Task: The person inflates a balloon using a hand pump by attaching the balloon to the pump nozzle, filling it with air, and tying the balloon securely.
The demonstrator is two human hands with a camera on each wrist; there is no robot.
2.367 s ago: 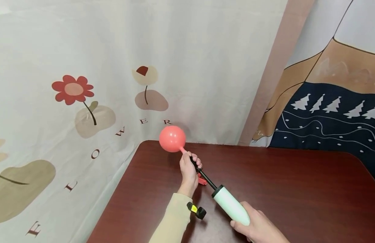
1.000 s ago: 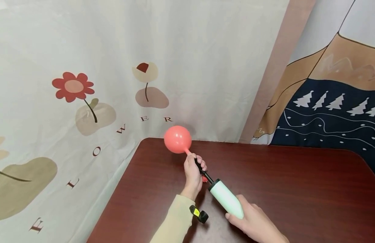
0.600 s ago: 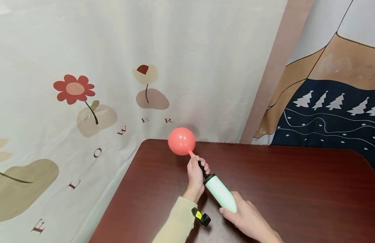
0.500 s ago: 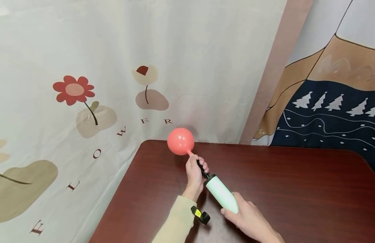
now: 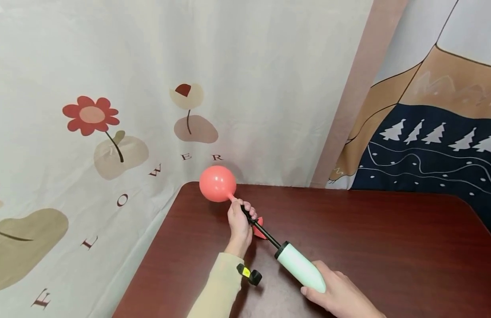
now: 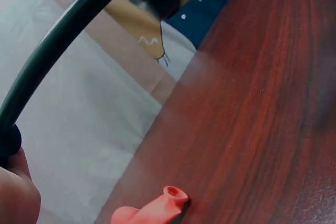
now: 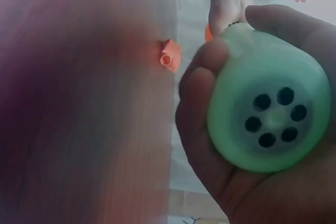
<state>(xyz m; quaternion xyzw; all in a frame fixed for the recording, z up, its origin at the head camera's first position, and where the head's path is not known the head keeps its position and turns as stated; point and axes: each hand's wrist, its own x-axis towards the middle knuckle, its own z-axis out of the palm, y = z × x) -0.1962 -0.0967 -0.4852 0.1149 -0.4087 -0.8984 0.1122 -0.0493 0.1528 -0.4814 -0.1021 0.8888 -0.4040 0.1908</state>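
My left hand [image 5: 239, 221] grips the black handle end of a balloon pump, pinching the neck of a partly inflated coral-red balloon [image 5: 217, 183] at its nozzle. The balloon is round and hangs above the table's far left corner. My right hand [image 5: 341, 289] is wrapped round the pale green pump barrel [image 5: 301, 267]; the right wrist view shows its end with several dark holes [image 7: 275, 116]. Between the hands the black pump rod [image 5: 268, 235] is drawn out. Beneath it a limp red balloon [image 5: 259, 229] lies on the table, its open mouth visible in the left wrist view.
The dark reddish-brown wooden table [image 5: 368, 247] spreads under both hands. Behind and left of it hangs a pale curtain [image 5: 269, 110] printed with flowers and letters. A dark blue and tan patterned cloth [image 5: 428, 150] hangs at the right. A black strap device [image 5: 249, 274] sits on the left wrist.
The pump rod was pushed in about half a second ago and is now drawn out again. My left hand and the balloon moved left; my right hand moved slightly right and down. The limp balloon shows again.
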